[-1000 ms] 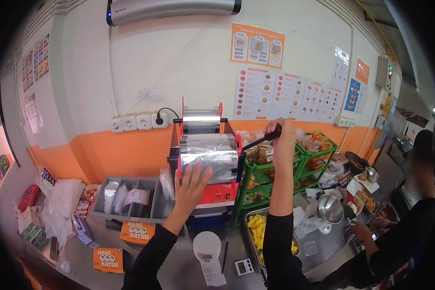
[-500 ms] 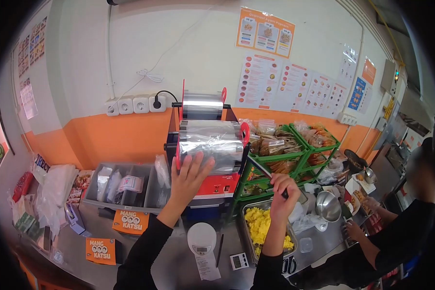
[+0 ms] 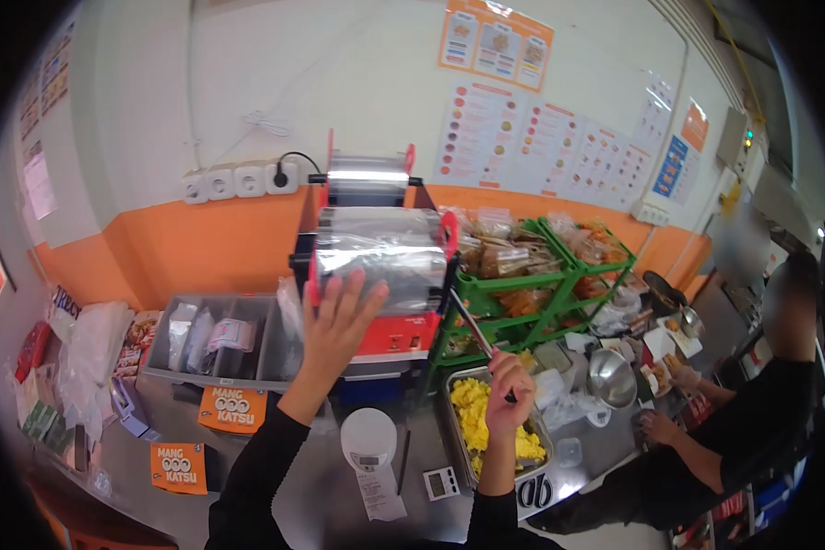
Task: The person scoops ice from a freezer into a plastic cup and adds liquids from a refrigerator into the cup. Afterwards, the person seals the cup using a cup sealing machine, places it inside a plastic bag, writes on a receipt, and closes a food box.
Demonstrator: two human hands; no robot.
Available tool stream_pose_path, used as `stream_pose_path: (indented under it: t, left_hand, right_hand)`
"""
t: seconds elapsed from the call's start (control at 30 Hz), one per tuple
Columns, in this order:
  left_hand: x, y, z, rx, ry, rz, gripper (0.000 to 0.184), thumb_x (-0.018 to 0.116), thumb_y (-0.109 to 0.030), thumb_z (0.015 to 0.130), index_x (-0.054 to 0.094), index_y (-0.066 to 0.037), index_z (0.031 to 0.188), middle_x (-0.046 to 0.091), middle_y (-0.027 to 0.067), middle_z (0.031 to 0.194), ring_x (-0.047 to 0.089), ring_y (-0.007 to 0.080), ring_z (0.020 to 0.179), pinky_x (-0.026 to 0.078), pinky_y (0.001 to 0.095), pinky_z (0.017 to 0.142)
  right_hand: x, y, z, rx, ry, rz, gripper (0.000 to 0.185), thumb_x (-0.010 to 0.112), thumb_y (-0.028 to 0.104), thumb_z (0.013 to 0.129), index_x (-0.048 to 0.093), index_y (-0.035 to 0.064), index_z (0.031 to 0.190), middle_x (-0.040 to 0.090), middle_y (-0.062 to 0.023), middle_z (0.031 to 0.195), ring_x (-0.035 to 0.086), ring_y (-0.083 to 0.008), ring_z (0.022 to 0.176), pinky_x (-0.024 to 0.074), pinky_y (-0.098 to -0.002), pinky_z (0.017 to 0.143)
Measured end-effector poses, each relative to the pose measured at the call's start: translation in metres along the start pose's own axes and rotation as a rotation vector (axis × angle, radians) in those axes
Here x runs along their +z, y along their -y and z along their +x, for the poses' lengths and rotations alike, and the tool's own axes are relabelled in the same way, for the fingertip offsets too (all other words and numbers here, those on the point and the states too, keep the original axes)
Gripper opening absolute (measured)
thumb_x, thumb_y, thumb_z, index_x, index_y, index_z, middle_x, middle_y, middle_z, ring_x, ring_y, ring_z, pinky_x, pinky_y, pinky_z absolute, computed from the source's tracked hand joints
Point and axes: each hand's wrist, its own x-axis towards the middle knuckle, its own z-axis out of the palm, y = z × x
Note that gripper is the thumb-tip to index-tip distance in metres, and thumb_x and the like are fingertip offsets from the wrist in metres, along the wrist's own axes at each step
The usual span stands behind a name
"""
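Observation:
My left hand [image 3: 337,321] is open, its fingers spread flat against the lower roll of clear film [image 3: 380,229] on a red and black film machine [image 3: 399,335]. To the right, my right hand [image 3: 508,390] is closed around the dark handle of a knife [image 3: 471,324]. Its long blade points up and left, close to the machine's right side; I cannot tell if they touch. Below that hand sits a metal tray [image 3: 543,431] of yellow scrambled-egg-like food [image 3: 472,412]. A second, smaller film roll [image 3: 367,171] is mounted behind the first.
Green racks [image 3: 513,286] of bagged goods stand right of the machine. Left is a grey divided bin [image 3: 270,344]. In front lie a white scale [image 3: 368,435], a timer [image 3: 441,483] and scissors [image 3: 533,492]. A co-worker [image 3: 752,412] works at the right beside a metal bowl [image 3: 612,378].
The view has shifted slightly, so the fixed things sit further left and mostly higher. My left hand stays on the film. The knife now points more steeply upward. The co-worker stands more upright.

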Motion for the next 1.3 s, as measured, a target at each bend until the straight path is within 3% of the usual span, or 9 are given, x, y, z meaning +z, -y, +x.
stream_pose_path:
  t: [0.23,0.33,0.47,0.6,0.9,1.0,1.1,1.3]
  left_hand:
    - [0.007,0.0,-0.007,-0.013,0.0,0.063,0.058,0.067,-0.023,0.078,0.049,-0.026,0.134,0.04,0.0069,0.144,0.03,0.0306,0.136,0.025,0.0515,0.109]
    - [0.001,-0.003,0.001,-0.004,-0.018,0.023,0.069,0.072,-0.016,0.073,0.045,-0.021,0.137,0.037,0.0094,0.146,0.031,0.0315,0.135,0.026,0.0485,0.108]
    - [0.003,-0.002,-0.004,-0.042,0.01,0.01,0.07,0.073,-0.019,0.071,0.047,-0.025,0.136,0.039,0.0079,0.145,0.033,0.0299,0.134,0.024,0.0461,0.107]
    - [-0.001,-0.003,0.0,-0.025,0.018,-0.013,0.075,0.074,-0.016,0.071,0.042,-0.019,0.139,0.035,0.0106,0.147,0.03,0.0334,0.135,0.027,0.0482,0.107]
    - [0.0,-0.006,0.001,-0.059,0.0,-0.02,0.066,0.069,-0.012,0.072,0.049,-0.022,0.134,0.038,0.008,0.145,0.034,0.0299,0.132,0.033,0.0431,0.098]
    - [0.0,-0.004,0.0,-0.022,0.027,0.0,0.076,0.074,-0.018,0.072,0.041,-0.018,0.14,0.033,0.0117,0.148,0.028,0.0344,0.136,0.028,0.0493,0.105]
    - [-0.001,-0.006,0.003,-0.049,-0.009,-0.018,0.066,0.07,-0.012,0.072,0.049,-0.022,0.134,0.039,0.0086,0.144,0.034,0.0307,0.132,0.034,0.043,0.098]
    - [-0.002,-0.007,0.004,-0.043,-0.011,0.004,0.068,0.071,-0.012,0.071,0.048,-0.022,0.135,0.04,0.0088,0.144,0.034,0.0311,0.131,0.035,0.0424,0.097]
  right_hand:
    - [-0.006,-0.003,-0.004,0.022,-0.001,0.006,0.03,0.039,0.022,0.082,0.041,0.0067,0.057,0.048,-0.0089,0.066,0.047,-0.0251,0.078,0.0344,-0.0428,0.096]
    - [-0.004,0.004,-0.001,0.038,0.007,0.007,0.027,0.039,0.02,0.08,0.041,0.0063,0.057,0.048,-0.0087,0.066,0.047,-0.0255,0.079,0.0337,-0.0429,0.098]
    - [-0.006,0.003,-0.002,0.069,0.013,0.049,0.02,0.04,0.016,0.076,0.042,0.0057,0.059,0.049,-0.0085,0.069,0.048,-0.0242,0.081,0.0305,-0.0441,0.101]
    - [-0.006,0.004,0.0,0.064,0.025,0.019,0.027,0.039,0.02,0.08,0.04,0.0058,0.057,0.048,-0.009,0.067,0.046,-0.0258,0.081,0.0326,-0.0426,0.098]
    - [-0.008,0.001,-0.001,0.067,0.03,0.039,0.027,0.039,0.02,0.08,0.04,0.006,0.057,0.048,-0.0097,0.067,0.046,-0.0261,0.081,0.0328,-0.0427,0.097]
    - [-0.008,0.001,-0.001,0.062,0.026,0.034,0.027,0.039,0.021,0.08,0.04,0.006,0.057,0.048,-0.0093,0.067,0.046,-0.0257,0.081,0.0327,-0.0423,0.097]
    - [-0.005,0.004,0.0,0.074,0.019,0.031,0.027,0.039,0.021,0.08,0.04,0.006,0.057,0.048,-0.009,0.066,0.046,-0.0255,0.08,0.0327,-0.0418,0.097]
    - [-0.006,0.004,0.0,0.093,0.011,0.023,0.027,0.039,0.021,0.08,0.041,0.0058,0.057,0.049,-0.0091,0.066,0.047,-0.0257,0.08,0.0331,-0.042,0.097]
